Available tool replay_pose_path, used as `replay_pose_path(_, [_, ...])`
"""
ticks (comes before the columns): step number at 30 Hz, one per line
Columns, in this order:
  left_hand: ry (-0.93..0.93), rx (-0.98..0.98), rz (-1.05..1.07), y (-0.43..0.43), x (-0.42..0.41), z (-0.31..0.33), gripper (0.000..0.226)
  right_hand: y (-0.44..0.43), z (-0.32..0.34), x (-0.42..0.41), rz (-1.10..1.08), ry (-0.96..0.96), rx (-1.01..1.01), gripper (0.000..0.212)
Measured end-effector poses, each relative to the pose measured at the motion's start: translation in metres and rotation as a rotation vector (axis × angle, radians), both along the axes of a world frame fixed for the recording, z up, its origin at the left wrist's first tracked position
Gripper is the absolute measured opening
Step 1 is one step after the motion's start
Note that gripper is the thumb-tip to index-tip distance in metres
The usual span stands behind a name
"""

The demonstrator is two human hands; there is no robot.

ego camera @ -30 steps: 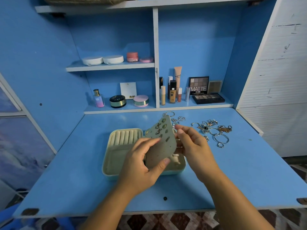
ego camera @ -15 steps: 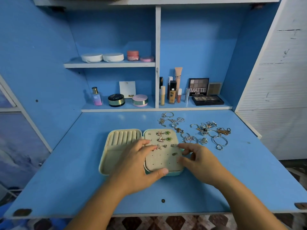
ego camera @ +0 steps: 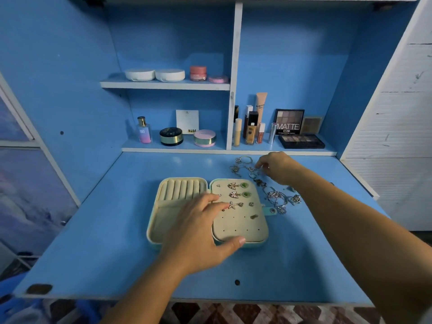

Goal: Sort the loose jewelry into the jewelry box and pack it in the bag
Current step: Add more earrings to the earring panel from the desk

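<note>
Head view, looking down on an open jewelry box lying flat near the middle of a blue desk. Its left half carries a row of ring rolls above a plain tray. Its right half is covered by a perforated earring panel, with several earrings pinned along the upper rows and the lower rows bare. A snap tab projects from the right edge.

The loose jewelry, a mix of rings, chains and small charms, lies scattered just beside the box on its right and far side, the pieces overlapping.

The left hand rests on the box with fingers spread and nearly straight. The fingertips lie at the panel's left edge and the thumb at its front edge, steadying it and gripping nothing.

The right hand reaches into the far end of the pile with fingertips drawn close together over a small piece. Whether anything is actually pinched cannot be told.

Cosmetics stand on the shelves behind, among them a perfume bottle and an eyeshadow palette. No bag is in view.

Likely hazards:
- A chain tangled with its neighbours may drag other pieces across the desk when lifted.
- A small item pinched poorly may slip and roll toward the desk edge.
- Pressure from the left hand may shift the panel or knock a pinned earring loose.
</note>
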State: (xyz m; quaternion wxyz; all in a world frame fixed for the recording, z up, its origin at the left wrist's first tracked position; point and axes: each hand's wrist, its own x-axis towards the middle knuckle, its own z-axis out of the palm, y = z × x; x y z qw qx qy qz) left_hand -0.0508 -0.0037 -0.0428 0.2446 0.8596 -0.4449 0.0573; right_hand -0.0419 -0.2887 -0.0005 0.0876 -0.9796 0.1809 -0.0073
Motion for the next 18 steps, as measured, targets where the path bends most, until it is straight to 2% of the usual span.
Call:
replay_pose_path(7, [-0.025, 0.006, 0.011, 0.000, 0.001, -0.001, 0.084, 0.003, -0.005, 0.004, -0.003, 0.009, -0.006, 0.020])
replay_pose_path(12, [-0.033, -0.004, 0.013, -0.001, 0.001, -0.001, 0.083, 0.004, -0.010, 0.001, -0.035, 0.039, -0.032, 0.024])
replay_pose_path(16, [-0.012, -0.009, 0.012, -0.001, 0.001, -0.001, 0.083, 0.011, -0.008, -0.013, -0.013, -0.101, 0.016, 0.015])
replay_pose_path(18, [-0.022, -0.004, 0.012, -0.002, 0.001, -0.001, 0.083, 0.015, -0.007, -0.023, -0.005, -0.095, 0.030, 0.012])
